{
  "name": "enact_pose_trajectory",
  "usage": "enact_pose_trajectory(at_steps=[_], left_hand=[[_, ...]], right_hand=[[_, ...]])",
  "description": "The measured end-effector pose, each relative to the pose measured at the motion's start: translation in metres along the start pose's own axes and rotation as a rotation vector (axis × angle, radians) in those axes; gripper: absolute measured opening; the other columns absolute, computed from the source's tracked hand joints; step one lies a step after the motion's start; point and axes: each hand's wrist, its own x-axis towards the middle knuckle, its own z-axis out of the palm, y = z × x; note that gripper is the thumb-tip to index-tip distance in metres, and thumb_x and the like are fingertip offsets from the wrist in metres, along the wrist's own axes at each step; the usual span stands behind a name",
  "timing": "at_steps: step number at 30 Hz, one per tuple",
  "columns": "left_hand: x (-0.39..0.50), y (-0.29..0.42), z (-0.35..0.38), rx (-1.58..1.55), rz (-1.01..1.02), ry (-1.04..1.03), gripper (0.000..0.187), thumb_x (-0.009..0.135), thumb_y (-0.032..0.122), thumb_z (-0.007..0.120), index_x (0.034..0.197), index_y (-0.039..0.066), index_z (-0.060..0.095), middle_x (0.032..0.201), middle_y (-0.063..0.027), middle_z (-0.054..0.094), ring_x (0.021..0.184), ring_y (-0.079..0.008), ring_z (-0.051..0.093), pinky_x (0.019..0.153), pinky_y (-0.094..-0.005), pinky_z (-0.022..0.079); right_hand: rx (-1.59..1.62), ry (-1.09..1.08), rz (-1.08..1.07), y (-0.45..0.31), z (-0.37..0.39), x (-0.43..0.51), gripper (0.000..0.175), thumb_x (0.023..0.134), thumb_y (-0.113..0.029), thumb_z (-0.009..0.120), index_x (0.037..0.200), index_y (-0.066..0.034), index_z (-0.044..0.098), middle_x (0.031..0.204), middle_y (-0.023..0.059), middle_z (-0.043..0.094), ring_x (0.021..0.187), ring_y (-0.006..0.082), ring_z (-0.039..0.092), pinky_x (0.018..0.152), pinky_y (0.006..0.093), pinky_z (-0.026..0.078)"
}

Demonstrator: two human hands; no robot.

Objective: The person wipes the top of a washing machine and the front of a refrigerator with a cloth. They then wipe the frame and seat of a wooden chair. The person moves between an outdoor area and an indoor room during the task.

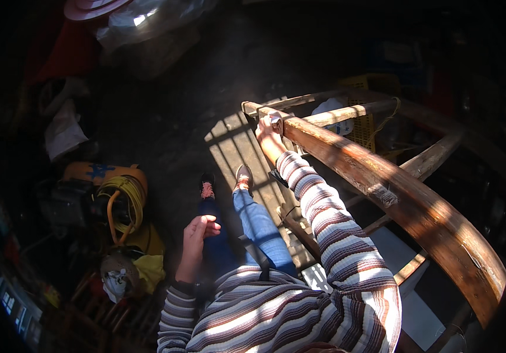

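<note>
My right hand (267,136) holds a small folded pad (276,122), brownish and pale, against the side of a long wooden rail (359,156) near its far end. Whether the pad is sandpaper or cloth cannot be told. The rail belongs to a ladder-like wooden frame with crosspieces (345,114); its reddish-brown surface is worn, with a pale rough patch (383,195) partway along. My left hand (196,236) hangs in front of my left leg, its fingers loosely bent and nothing visible in it.
An orange air compressor (103,172) with a coiled yellow hose (136,198) stands left. Below it are a yellow cloth (150,270) and a cluttered rack. A yellow plastic crate (363,128) sits behind the frame. Clear plastic sheeting (147,22) lies at upper left. Barred sunlight crosses the floor.
</note>
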Motion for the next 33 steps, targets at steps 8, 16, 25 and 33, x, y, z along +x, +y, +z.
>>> enact_pose_trajectory(at_steps=[8,16,25,33], left_hand=[[-0.012,0.017,0.009,0.054,0.066,-0.084,0.033,0.104,0.030,0.050,0.108,0.000,0.065,0.091,-0.0108,0.070,0.080,-0.0165,0.067,0.078,-0.0285,0.054],[-0.020,0.050,-0.016,0.086,0.172,-0.219,0.034,0.104,0.030,0.051,0.108,0.000,0.066,0.089,-0.0094,0.070,0.078,-0.0145,0.066,0.075,-0.0273,0.054],[-0.012,0.056,-0.028,0.191,0.081,-0.498,0.030,0.104,0.029,0.053,0.106,0.002,0.066,0.085,-0.0088,0.070,0.073,-0.0136,0.066,0.067,-0.0264,0.053],[-0.019,0.049,0.024,0.383,0.086,-0.748,0.029,0.104,0.026,0.052,0.105,0.000,0.065,0.085,-0.0077,0.069,0.076,-0.0144,0.066,0.074,-0.0281,0.054]], right_hand=[[1.149,0.115,0.145,0.000,-0.026,-0.054,0.010,0.091,-0.007,0.053,0.099,-0.0042,0.059,0.096,0.0053,0.050,0.094,0.0212,0.050,0.084,0.0378,0.044],[-0.303,0.316,-0.061,-0.039,-0.143,-0.131,0.025,0.088,-0.014,0.056,0.111,-0.0053,0.063,0.118,0.0137,0.057,0.115,0.0276,0.052,0.096,0.0391,0.044],[-0.482,0.673,0.159,-0.168,-0.337,-0.258,0.038,0.075,-0.015,0.069,0.113,-0.0178,0.071,0.122,0.0101,0.062,0.112,0.0313,0.057,0.094,0.0444,0.044],[-1.005,1.124,0.288,-0.145,-0.370,-0.227,0.042,0.075,-0.017,0.068,0.115,-0.0289,0.071,0.113,0.0064,0.051,0.114,0.0291,0.046,0.096,0.0470,0.034]])
